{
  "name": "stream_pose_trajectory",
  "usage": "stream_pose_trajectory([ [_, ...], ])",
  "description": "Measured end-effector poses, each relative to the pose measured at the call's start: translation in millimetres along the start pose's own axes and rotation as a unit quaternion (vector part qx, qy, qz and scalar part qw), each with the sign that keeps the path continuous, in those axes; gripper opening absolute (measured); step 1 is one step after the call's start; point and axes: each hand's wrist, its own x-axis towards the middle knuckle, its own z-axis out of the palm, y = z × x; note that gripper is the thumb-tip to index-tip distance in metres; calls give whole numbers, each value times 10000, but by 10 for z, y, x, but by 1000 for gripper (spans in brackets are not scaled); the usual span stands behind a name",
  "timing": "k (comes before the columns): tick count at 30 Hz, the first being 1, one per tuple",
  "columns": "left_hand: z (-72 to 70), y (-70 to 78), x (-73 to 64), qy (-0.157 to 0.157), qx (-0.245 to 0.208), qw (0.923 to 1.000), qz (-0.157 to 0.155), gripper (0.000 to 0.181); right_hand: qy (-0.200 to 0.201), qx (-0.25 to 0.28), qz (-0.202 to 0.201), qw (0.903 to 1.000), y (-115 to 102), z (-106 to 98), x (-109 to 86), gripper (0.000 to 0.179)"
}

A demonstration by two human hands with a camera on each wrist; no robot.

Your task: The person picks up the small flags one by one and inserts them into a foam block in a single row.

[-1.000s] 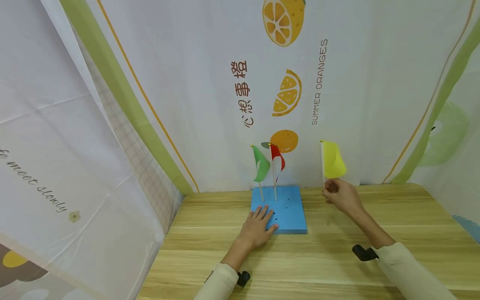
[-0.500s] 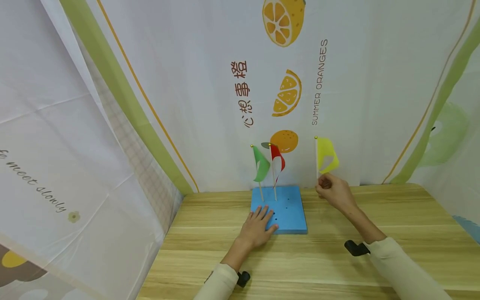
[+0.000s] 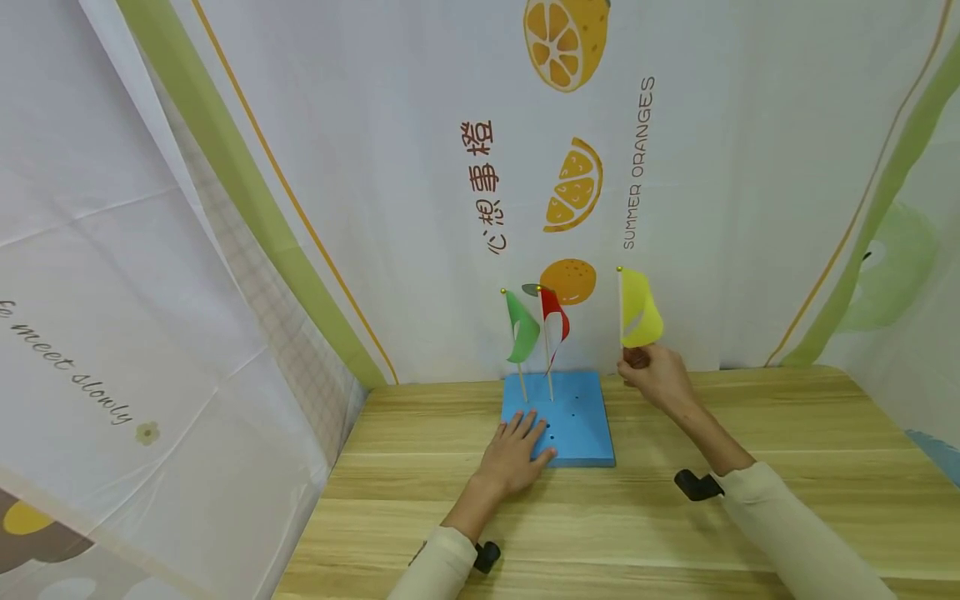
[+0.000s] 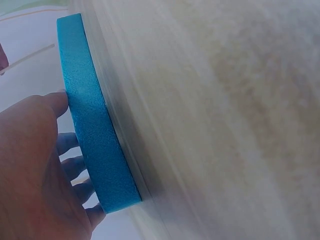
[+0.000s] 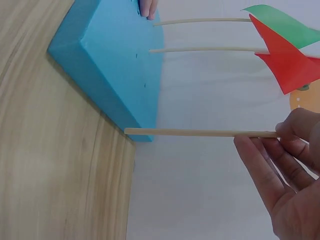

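Observation:
My left hand [image 3: 510,457] lies with spread, straight fingers on the front left of a blue foam block [image 3: 581,442]; the left wrist view shows the fingertips at the block's [image 4: 97,115] upper face. Just right of the block, my right hand [image 3: 662,379] pinches the wooden stick [image 5: 200,133] of a yellow flag [image 3: 639,312], held upright. In the right wrist view the stick's lower end overlaps the block's near corner. A green flag [image 3: 523,329] and a red flag [image 3: 553,317] stand in the block's back left part. Several small holes dot its top.
The block sits on a wood-grain table [image 3: 420,517], near its back edge. Behind hangs a white curtain [image 3: 405,208] printed with oranges and lettering. Another white curtain [image 3: 135,275] hangs along the left side.
My right hand has moved left toward the blue block, carrying the yellow flag slightly upward with it. The left hand and the green and red flags have stayed in place.

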Motion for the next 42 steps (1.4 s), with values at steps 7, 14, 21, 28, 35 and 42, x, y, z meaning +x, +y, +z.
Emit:
stream_pose_trajectory([
  [7,-10,-8,9,-54,5,10000,23,65,20,59,85,9999,-36,51,78,10],
  [14,-21,-8,5,-40,21,10000,39,65,-26,244,119,9996,-84,112,132,13],
  [21,-6,-8,-3,58,32,10000,73,66,-220,283,-83,9993,-152,163,181,15],
  [28,-22,-6,8,-7,92,10000,36,65,-102,110,-121,9998,-201,263,249,12],
  [35,-25,-2,10,-67,58,10000,-22,65,-21,21,-42,10000,-215,356,308,17],
  [42,-19,-6,12,-61,62,10000,-32,65,79,-71,-199,9997,-212,419,364,14],
])
